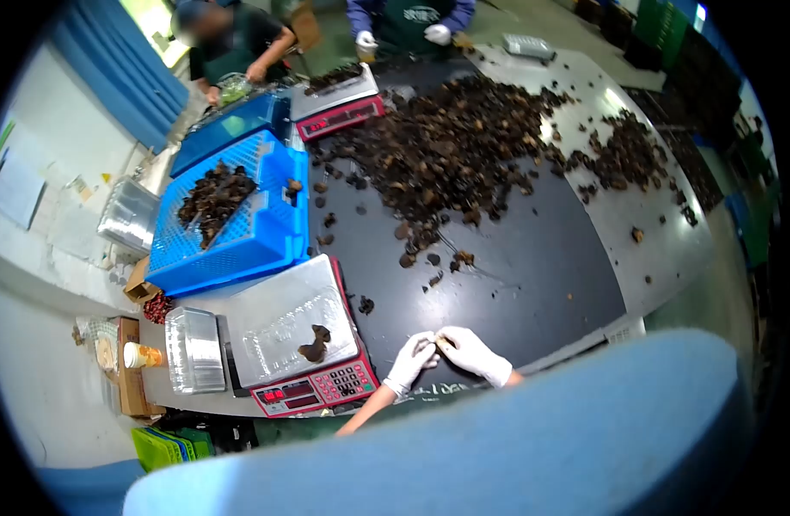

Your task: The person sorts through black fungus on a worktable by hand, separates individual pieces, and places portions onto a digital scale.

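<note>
Near the front edge of the dark table, my white-gloved left hand (412, 361) and right hand (476, 354) meet at the fingertips. Between them is a small brown mushroom piece (446, 343), mostly covered by my fingers. Both hands are closed around it. To the left stands a red digital scale (317, 387) with a clear plastic tray (279, 331) on its plate. One dark mushroom piece (314, 343) lies in that tray. A big heap of dark brown mushrooms (464, 138) spreads over the table beyond my hands, with loose bits at its near edge.
A blue crate (274, 236) holding mushrooms is at the left. Stacked clear trays (194, 351) and a paper cup (143, 355) stand left of the scale. A second scale (339, 118) is farther back. Two people work at the far side. A blue surface (464, 439) fills the foreground.
</note>
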`<state>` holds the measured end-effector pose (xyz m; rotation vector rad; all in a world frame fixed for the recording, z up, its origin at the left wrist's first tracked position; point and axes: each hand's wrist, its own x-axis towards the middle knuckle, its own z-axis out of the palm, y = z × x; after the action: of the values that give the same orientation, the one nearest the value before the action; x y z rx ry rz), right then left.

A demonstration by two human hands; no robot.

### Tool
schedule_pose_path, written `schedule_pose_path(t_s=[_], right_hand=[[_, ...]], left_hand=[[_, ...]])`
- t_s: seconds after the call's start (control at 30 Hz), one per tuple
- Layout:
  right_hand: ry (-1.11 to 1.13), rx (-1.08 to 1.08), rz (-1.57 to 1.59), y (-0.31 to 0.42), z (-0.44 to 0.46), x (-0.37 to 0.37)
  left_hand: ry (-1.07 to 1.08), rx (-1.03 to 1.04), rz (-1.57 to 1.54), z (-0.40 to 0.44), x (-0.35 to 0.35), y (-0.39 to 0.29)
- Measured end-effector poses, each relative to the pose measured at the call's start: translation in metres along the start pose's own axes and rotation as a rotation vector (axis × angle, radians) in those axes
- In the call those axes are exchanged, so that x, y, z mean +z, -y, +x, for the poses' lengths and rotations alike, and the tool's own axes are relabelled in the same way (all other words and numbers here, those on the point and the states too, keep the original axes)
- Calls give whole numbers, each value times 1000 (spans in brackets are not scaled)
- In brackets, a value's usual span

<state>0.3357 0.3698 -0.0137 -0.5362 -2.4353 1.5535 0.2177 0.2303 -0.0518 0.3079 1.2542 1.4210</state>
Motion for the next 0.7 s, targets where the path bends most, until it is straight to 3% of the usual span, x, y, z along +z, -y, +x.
schedule_pose_path(t_s=[0.43, 0.5, 0.7], right_hand=[[-51, 12, 90, 2, -6, 1], [-33, 172, 277, 2, -6, 2], [-54, 223, 402, 1, -6, 6]], left_hand=[[-108, 89, 56, -1, -1, -3], [-95, 138, 59, 0, -1, -2], [-83, 112, 104, 1, -3, -1]])
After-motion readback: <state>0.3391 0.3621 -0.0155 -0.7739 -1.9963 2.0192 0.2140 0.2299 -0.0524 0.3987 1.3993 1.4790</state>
